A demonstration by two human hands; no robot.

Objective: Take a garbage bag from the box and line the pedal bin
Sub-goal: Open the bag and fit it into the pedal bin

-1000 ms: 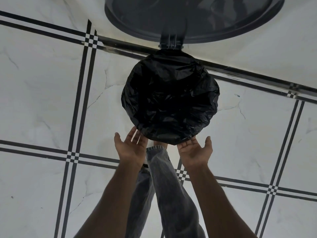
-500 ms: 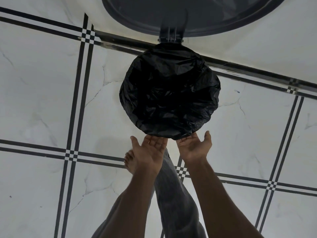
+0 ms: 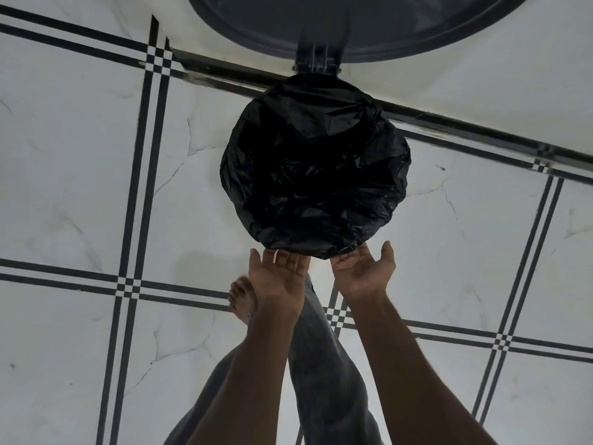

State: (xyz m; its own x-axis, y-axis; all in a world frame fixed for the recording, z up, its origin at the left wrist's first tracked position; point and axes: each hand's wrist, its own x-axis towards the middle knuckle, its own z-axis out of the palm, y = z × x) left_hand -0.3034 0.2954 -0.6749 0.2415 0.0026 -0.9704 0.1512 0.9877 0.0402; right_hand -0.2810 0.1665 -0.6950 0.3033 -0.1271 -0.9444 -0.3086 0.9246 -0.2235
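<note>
Garbage bag: black, spread over the mouth of the pedal bin, covering its rim.
Lid: raised, behind the bag.
Left hand: palm up at the bag's near edge, fingers straight, touching the plastic.
Right hand: beside it, fingers loosely spread, fingertips hidden under the bag.
Bare foot: on the tiled floor, just behind the left hand.
Trouser leg: between the forearms.

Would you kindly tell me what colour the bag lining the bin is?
The bag is glossy black, seen best in the head view.
</note>
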